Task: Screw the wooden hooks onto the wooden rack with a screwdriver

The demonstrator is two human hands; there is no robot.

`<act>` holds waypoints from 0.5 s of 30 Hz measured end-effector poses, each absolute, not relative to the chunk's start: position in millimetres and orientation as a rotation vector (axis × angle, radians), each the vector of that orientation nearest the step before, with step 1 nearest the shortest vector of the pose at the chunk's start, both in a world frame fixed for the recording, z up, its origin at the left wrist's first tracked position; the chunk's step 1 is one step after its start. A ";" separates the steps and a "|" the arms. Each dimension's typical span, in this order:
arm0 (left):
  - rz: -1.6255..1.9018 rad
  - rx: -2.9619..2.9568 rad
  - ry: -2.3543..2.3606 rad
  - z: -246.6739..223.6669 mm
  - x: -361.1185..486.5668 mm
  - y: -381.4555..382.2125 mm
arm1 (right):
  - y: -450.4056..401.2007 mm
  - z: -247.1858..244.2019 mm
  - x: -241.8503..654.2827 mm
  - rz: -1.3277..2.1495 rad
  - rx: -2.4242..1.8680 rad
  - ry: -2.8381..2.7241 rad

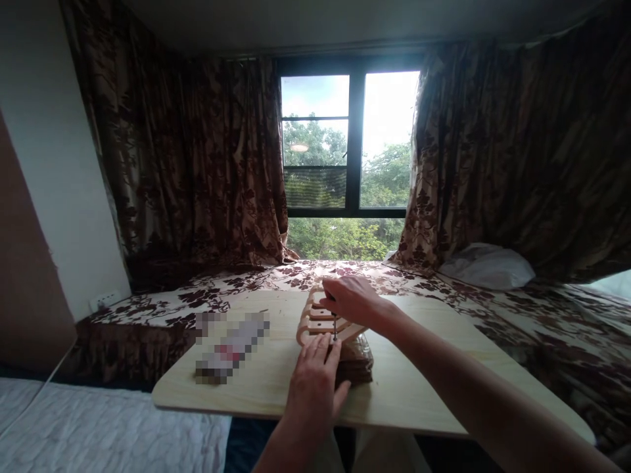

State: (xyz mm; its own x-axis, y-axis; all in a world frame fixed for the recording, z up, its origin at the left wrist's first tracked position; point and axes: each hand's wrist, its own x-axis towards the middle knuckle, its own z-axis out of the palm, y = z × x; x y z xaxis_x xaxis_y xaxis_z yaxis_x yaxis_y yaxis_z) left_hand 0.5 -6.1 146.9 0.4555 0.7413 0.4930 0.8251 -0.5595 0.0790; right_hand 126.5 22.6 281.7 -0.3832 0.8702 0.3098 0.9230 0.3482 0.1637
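Observation:
My right hand (352,299) is closed around the handle of a screwdriver (335,327), mostly hidden in the fist. Its thin shaft points down at the near edge of a pale wooden slatted rack (308,322). My left hand (315,374) lies over that near edge with fingers stretched out and the thumb apart, its fingertips close to the screwdriver's tip. The rack is propped at a tilt on a brown, shiny wrapped stack (357,361). Whether a screw sits under the tip is too small to make out.
The light wooden table (419,394) has rounded corners. A blurred-out package (231,351) lies on its left side. Beyond the table are a floral-covered ledge (276,276), patterned curtains (221,164) and a window. A white plastic bag (486,266) rests at the right back.

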 end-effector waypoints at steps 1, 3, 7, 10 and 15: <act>-0.719 -2.531 -1.391 147.1 1.2 -7.7 | 22.4 281.1 126.1 -0.473 -1.639 -2.436; -0.708 -2.529 -1.422 146.6 3.4 -9.9 | 22.8 280.6 126.0 -0.481 -1.640 -2.437; -0.683 -2.532 -1.466 145.1 7.9 -10.8 | 26.0 282.8 128.9 -0.480 -1.635 -2.453; -0.685 -2.543 -1.477 147.8 9.1 -9.6 | 30.5 285.6 132.5 -0.466 -1.636 -2.472; -0.699 -2.591 -1.453 154.3 7.4 -5.1 | 36.5 287.6 133.3 -0.461 -1.602 -2.523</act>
State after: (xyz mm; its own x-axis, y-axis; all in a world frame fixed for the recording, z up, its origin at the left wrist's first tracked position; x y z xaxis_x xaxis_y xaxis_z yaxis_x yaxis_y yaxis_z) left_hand 7.4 -5.1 154.3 0.4428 0.7863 0.4309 0.8274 -0.5435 0.1416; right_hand 133.3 36.5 287.6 -0.4334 0.8632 0.2588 0.8990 0.3941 0.1911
